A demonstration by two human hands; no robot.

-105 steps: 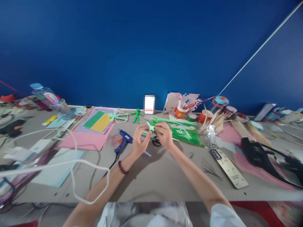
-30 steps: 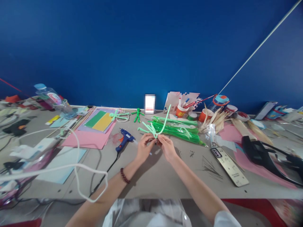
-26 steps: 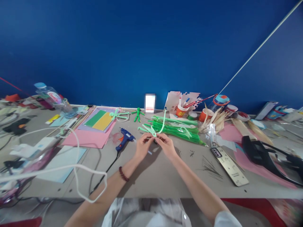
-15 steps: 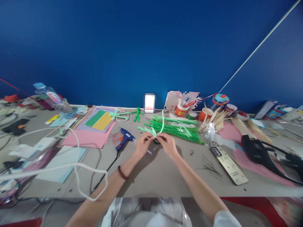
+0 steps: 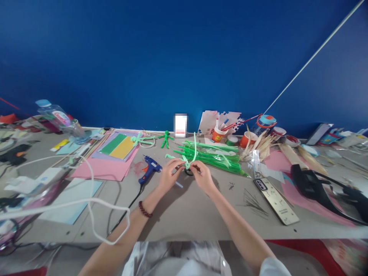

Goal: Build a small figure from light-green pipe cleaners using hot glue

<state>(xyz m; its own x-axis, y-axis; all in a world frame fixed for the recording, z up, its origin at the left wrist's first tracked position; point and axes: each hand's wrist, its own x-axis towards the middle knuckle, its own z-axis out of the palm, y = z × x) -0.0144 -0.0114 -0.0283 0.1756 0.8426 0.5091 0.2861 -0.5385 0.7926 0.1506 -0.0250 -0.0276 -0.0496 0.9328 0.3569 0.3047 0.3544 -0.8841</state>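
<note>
Over the middle of the worktop (image 5: 184,218), the left hand (image 5: 169,176) and right hand (image 5: 203,177) pinch the pale green craft stem (image 5: 188,165), fingers narrow. A bending or twisting step appears in hand; the next turn calls for steady grip at the joint, which the fingertips partly hide.

Pale-green stem piece (image 5: 195,148) held by left hand (image 5: 170,174) and right hand (image 5: 202,176) over counter (image 5: 185,218). Blue glue gun (image 5: 150,168) noted left of hands; green stem bundle (image 5: 214,159) laid beyond them; phone (image 5: 276,202) placed to their right.
</note>
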